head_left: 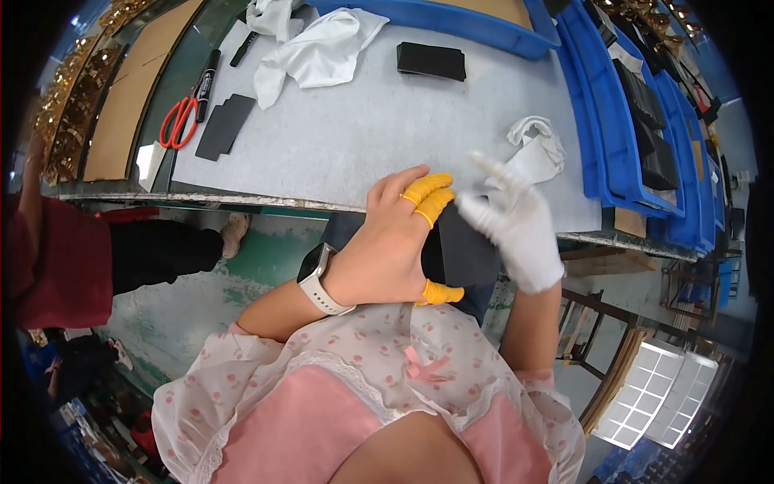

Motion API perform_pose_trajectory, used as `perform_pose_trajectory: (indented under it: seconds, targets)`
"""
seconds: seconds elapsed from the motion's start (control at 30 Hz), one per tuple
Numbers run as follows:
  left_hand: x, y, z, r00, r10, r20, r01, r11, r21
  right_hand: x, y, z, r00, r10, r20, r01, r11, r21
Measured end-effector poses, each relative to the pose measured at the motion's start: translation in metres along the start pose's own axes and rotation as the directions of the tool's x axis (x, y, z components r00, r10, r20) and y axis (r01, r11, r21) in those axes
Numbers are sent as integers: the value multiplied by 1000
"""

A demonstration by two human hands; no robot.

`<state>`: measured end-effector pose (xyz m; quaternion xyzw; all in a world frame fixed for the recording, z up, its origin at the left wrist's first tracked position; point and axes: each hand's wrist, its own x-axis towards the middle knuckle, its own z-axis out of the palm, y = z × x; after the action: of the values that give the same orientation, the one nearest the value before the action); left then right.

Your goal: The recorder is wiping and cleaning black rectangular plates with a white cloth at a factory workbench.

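Observation:
My left hand (383, 242) wears yellow finger cots on the thumb and two fingers. Those fingers and the thumb span a thin, flat black plate (463, 250) and grip it by its edges, just below the table's front edge. My right hand (520, 234), in a white glove, is beside the plate's upper right corner. Its fingers are spread and a little smeared by motion, and nothing shows in them. Whether the gloved thumb touches the plate, I cannot tell.
On the pale table mat (322, 153) sit a stack of black plates (431, 61), white cloths (322, 52), a crumpled white cloth (536, 149), dark plates (226, 127), red-handled scissors (179, 123) and a black marker (208, 85). Blue trays (592, 121) stand right. Another person (64, 258) is at left.

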<state>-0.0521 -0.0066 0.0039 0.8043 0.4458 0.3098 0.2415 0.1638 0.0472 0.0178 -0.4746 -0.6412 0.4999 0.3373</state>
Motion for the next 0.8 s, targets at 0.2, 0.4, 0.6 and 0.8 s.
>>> perform_pose_trajectory:
  seconds: [0.2,0.4,0.6,0.8]
  targets:
    - [-6,-1,-6,1000,-21,18,22,998,-61,18,-2,-14,925,191,-328,-120,967,223]
    - [-3,2,-2,998,5,59,-1,998,-61,4,-8,10,989,142,-43,-140,989,51]
    - [-9,-2,-8,999,-22,25,23,999,-38,12,-6,-20,905,234,-356,-163,962,218]
    - [-7,-1,-4,999,-45,-27,45,999,12,-5,-20,9,968,206,-141,-172,960,223]
